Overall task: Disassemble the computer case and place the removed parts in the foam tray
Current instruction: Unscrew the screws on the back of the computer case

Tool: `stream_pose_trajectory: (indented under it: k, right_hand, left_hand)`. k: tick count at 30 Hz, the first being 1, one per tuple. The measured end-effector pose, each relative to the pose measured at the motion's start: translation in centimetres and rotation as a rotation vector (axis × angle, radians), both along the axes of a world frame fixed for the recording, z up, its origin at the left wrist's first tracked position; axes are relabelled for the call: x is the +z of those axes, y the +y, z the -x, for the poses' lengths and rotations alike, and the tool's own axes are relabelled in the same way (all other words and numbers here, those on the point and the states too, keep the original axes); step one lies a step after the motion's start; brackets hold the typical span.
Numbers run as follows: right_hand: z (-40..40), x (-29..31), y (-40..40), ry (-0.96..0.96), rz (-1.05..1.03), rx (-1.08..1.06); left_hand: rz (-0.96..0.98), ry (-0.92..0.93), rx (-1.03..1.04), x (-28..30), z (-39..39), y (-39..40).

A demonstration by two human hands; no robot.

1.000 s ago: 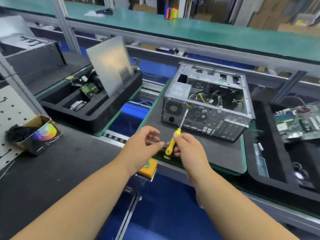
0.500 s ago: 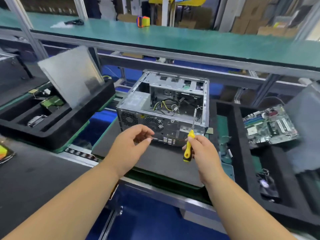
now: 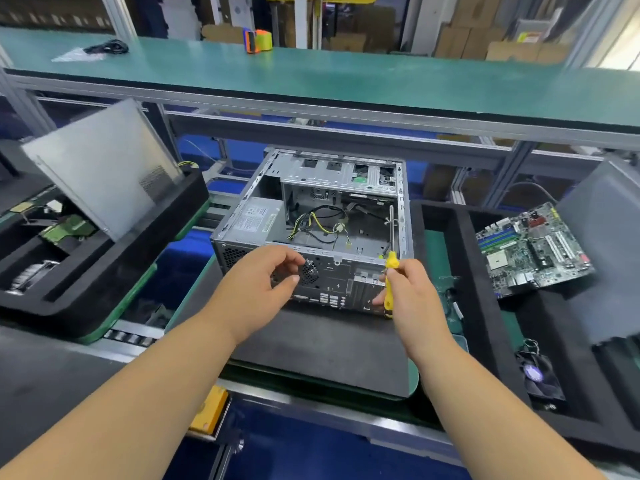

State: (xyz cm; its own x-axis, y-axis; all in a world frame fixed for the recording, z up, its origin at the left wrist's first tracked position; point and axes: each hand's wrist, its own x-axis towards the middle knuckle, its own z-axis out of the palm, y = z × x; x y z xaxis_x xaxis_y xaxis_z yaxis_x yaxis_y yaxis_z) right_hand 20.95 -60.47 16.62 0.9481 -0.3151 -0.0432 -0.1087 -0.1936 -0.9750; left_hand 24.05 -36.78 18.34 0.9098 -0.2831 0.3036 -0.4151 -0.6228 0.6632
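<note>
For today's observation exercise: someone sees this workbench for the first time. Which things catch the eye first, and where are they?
The opened computer case sits at the centre on a dark mat, loose wires showing inside. In front of it the right hand grips a yellow screwdriver, shaft pointing up, beside the empty left hand. A green motherboard lies in the black foam tray at the right.

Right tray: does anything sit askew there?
Yes. The motherboard lies tilted across the right tray, propped on the foam divider instead of flat in a compartment. The fan lies flat in its pocket.
</note>
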Motion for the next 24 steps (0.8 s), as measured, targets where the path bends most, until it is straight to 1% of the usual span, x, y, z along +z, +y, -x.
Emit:
stream_pose_trajectory:
  k: [2,4,7,11,13,17,24]
  right_hand:
    - [-0.8,0.0,0.2,-0.022,0.066,-0.020]
    - [-1.8,-0.2,0.3,-0.027,0.147,-0.035]
    - [-3.1,-0.6,0.5,0.003,0.367,-0.062]
    - [-4.3,-1.1,0.7,-0.002,0.527,-0.080]
    - [-4.8,-1.3,0.9,0.018,0.560,-0.086]
    - [-5.2,-1.8,0.9,0.031,0.604,-0.107]
    - [-5.5,-2.1,0.0,0.000,0.561,-0.094]
  left_hand:
    - [-0.184,-0.066,-0.046,-0.1,-1.5,0.6]
    - [-0.303,-0.115,-0.079,-0.2,-3.1,1.1]
    - [-0.364,-0.143,-0.117,-0.6,-5.5,1.4]
    - [-0.482,-0.174,-0.152,-1.3,-8.6,0.7]
    - [-0.493,-0.155,-0.163,-1.7,-9.6,0.4]
    - [-0.431,-0.073,-0.160,-2.5,-10.9,0.5]
    - [-0.356,-0.054,-0.132,-3.4,-11.3,0.6]
